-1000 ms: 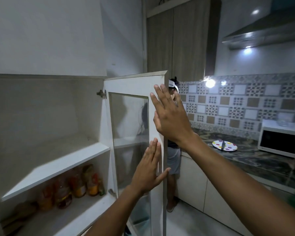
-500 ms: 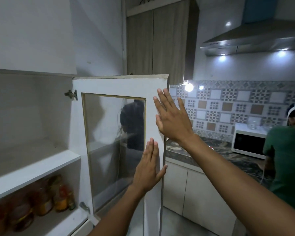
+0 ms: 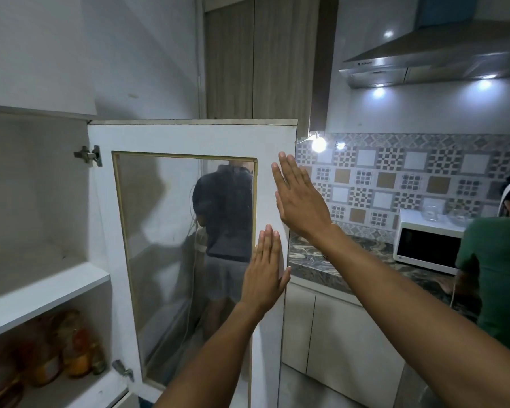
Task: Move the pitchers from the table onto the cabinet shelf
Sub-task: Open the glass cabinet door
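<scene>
A white cabinet door (image 3: pixel 186 136) with a glass pane stands swung out in front of me, hinged on its left. My left hand (image 3: pixel 264 275) lies flat on the door's right frame, fingers together and straight, holding nothing. Higher up, my right hand (image 3: pixel 299 198) rests flat at the door's free edge, fingers extended. To the left, the cabinet's white upper shelf (image 3: pixel 42 293) is bare. No pitcher or table is in view.
Several jars (image 3: pixel 71 351) fill the lower shelf. A person in dark clothes (image 3: pixel 224 213) shows through the glass. Right of the door runs a marble counter (image 3: pixel 336 260) with a white microwave (image 3: pixel 427 245), a person in green (image 3: pixel 498 275), and a range hood (image 3: pixel 436 60) above.
The view has turned right, so the cabinet interior slid left and the door now faces me more broadly. Both hands stay flat on the door's free edge.
</scene>
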